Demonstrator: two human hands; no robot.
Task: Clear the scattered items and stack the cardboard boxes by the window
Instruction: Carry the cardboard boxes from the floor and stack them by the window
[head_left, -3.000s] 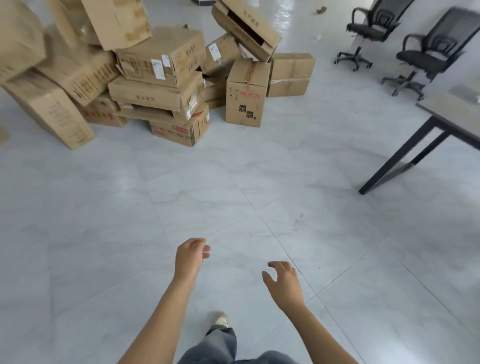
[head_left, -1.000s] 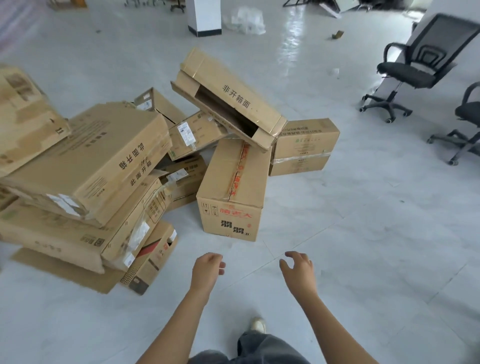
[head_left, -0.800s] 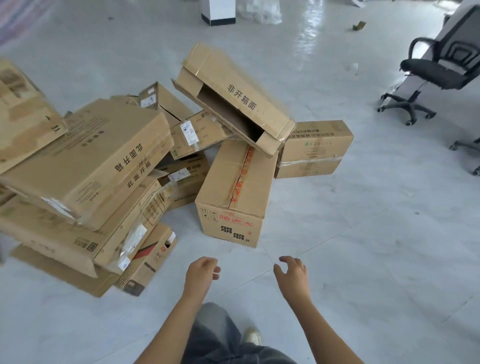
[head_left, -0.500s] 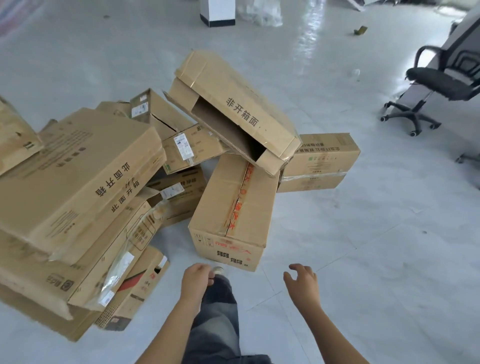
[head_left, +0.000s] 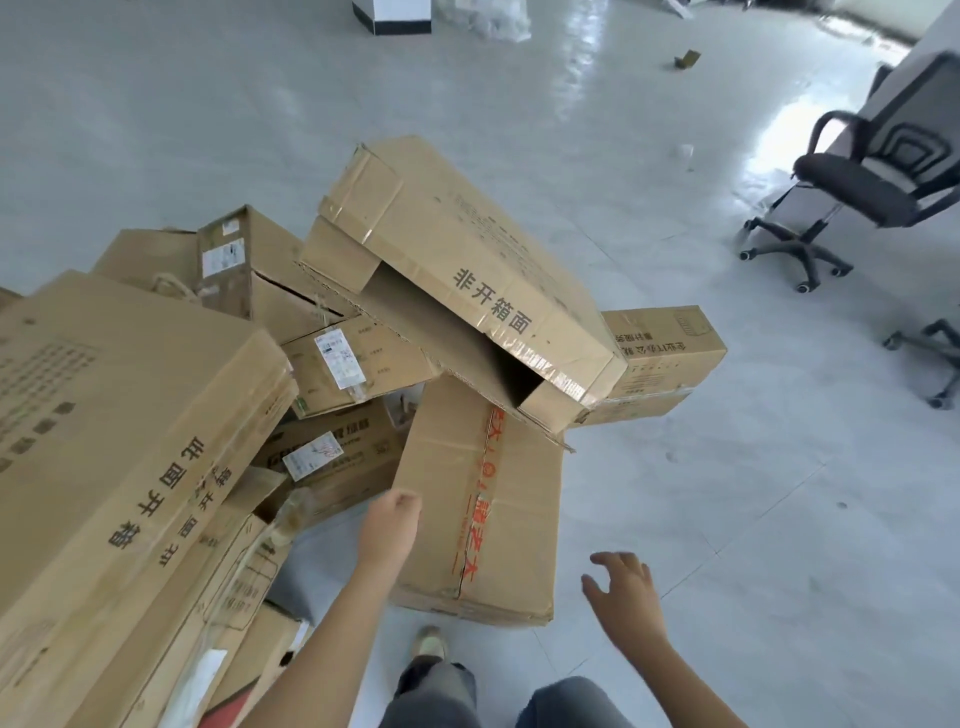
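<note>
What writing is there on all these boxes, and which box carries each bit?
"非开箱面": on the side of the tilted open box.
"此面开箱": along the edge of the big left box, seen sideways.
Red print on the tape of the near box: too blurred to read.
White stickers and the print on the right box: too small to read.

The left grip (head_left: 389, 525) is at the left edge of a red-taped box (head_left: 483, 519); the right grip (head_left: 623, 587) hangs spread over the floor (head_left: 727, 493) beside it. An open-ended box (head_left: 467, 270) leans on top.
</note>
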